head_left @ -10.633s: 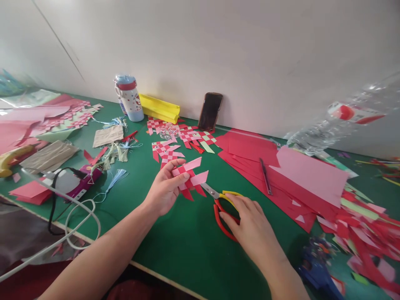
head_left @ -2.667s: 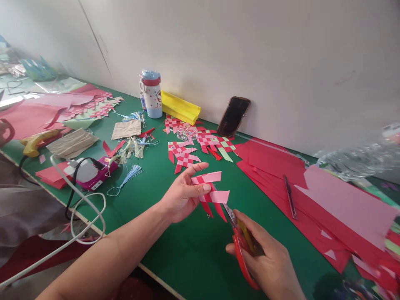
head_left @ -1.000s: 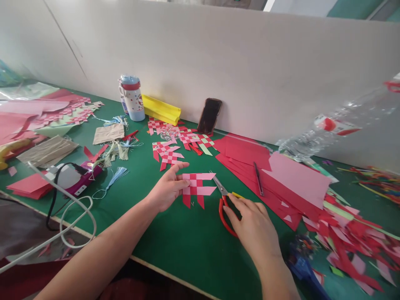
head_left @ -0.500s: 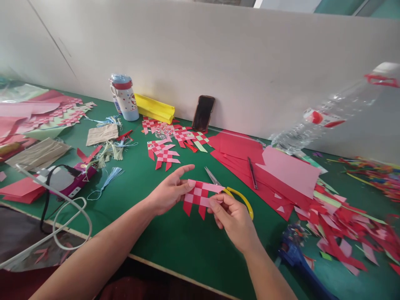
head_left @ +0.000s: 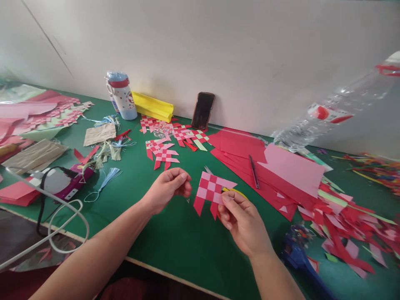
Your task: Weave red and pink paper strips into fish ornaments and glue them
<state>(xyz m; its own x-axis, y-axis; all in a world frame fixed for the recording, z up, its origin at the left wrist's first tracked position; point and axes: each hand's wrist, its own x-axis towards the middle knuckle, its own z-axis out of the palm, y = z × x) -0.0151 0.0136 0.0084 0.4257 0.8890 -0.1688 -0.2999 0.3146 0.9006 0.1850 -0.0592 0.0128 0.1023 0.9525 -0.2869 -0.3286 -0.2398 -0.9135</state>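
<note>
My right hand [head_left: 242, 223] pinches a woven red and pink paper fish [head_left: 211, 191] by its lower right edge and holds it just above the green table [head_left: 181, 241]. My left hand [head_left: 167, 189] hovers a little to the left of the fish, fingers curled together with nothing visible in them. The scissors [head_left: 233, 191], with yellow and red handles, lie on the table mostly hidden behind the fish and my right hand.
More woven fish [head_left: 162, 152] lie farther back, near a phone [head_left: 203, 110] leaning on the wall, a yellow paper roll [head_left: 153, 107] and a bottle [head_left: 121, 96]. Red and pink sheets [head_left: 275, 171] with a pen [head_left: 253, 171] and strip scraps [head_left: 346, 221] fill the right. Cables [head_left: 56, 225] lie left.
My right hand left the scissors on the table and took the woven fish. My left hand let go of it and curled shut. The fish shifted right.
</note>
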